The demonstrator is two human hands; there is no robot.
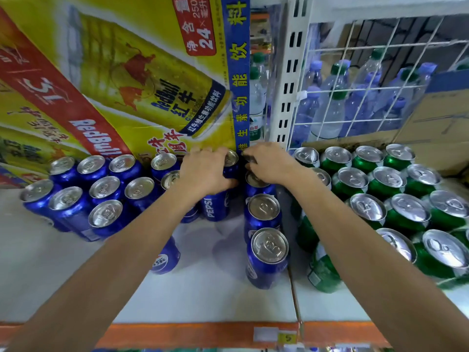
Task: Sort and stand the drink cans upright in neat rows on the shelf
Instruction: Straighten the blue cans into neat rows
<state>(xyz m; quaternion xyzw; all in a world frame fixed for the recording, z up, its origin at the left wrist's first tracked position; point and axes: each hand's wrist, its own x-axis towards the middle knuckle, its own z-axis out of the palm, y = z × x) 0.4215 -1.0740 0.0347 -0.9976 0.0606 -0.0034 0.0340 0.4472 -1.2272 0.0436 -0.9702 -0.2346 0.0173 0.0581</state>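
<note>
Shelf: white; blue cans stood left, green cans right
Left hand: gripped rear blue can; upright, axis vertical, by carton
Right hand: just beside it; fingers curled; grip unclear
Nearer: left

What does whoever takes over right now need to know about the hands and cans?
Left hand grips a Pepsi can at the back of the shelf. Right hand curls round a dark can beside it.
Done: blue Pepsi block on the left, blue column and green cans on the right stand upright.
Left: set down both held cans and fill the middle gap.
</note>
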